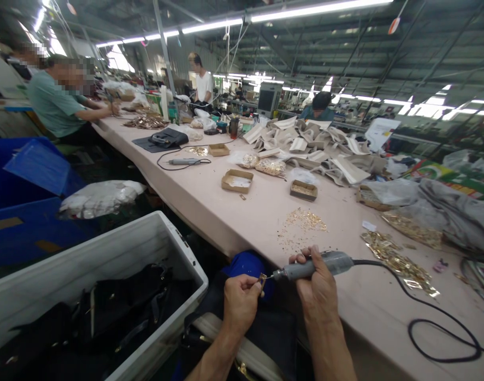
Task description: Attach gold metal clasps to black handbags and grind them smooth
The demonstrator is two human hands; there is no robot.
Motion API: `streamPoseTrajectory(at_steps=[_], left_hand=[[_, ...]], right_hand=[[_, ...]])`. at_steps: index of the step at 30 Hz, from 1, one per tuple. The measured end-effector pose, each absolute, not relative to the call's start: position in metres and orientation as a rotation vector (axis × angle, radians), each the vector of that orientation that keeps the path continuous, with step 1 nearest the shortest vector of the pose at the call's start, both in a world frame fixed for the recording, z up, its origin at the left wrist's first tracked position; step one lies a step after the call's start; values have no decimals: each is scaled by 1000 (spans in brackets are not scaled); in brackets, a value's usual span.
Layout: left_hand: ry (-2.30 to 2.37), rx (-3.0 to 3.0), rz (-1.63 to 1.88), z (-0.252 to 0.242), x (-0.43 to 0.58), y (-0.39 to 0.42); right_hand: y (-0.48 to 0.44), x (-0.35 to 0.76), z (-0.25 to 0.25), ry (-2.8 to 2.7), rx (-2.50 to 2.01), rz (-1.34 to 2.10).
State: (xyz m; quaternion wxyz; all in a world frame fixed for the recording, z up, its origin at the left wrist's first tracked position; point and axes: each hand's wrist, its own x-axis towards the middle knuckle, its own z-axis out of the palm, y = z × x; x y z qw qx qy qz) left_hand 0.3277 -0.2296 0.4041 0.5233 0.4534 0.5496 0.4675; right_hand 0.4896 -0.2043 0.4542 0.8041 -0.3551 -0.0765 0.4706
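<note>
My right hand (pixel 317 291) is wrapped round a grey corded electric screwdriver (pixel 305 269), held nearly level with its bit toward the left. Between the thumb and fingers of my left hand (pixel 242 301) is a small gold metal plate (pixel 262 280). The bit's tip is at the plate; whether it touches a screw is too small to tell. Below my hands, a black bag (pixel 275 333) with a beige strip and gold fittings lies on my lap. Small gold screws (pixel 305 222) are scattered on the table beyond the screwdriver.
A white bin (pixel 162 222) of black bags stands left. On the pink-covered table (pixel 210 211) are gold plates (pixel 400 259), small cardboard boxes (pixel 237 181), a second screwdriver (pixel 185 161) and beige pieces (pixel 317 143). The screwdriver's cord (pixel 416 280) loops at right. Several people work farther off.
</note>
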Motion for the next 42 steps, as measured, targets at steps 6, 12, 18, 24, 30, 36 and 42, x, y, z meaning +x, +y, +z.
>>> streamPoseTrajectory(at_steps=[6, 12, 18, 24, 30, 36, 42], left_hand=[[1334, 1163, 1135, 395, 328, -229], [1356, 1166, 1120, 399, 327, -230], [1375, 1168, 1124, 404, 327, -233], [1388, 1157, 1122, 405, 328, -231], [1407, 1157, 1102, 408, 327, -232], [1399, 1129, 1111, 405, 329, -231], [1408, 1139, 1108, 404, 329, -231]], right_hand=[[-205, 489, 455, -136, -770, 996], [-207, 488, 455, -159, -762, 999], [-206, 489, 454, -132, -734, 1025], [-209, 489, 453, -155, -730, 1022], [-210, 489, 456, -112, -709, 1019], [-211, 489, 457, -117, -713, 1007], [-210, 488, 457, -117, -717, 1011]])
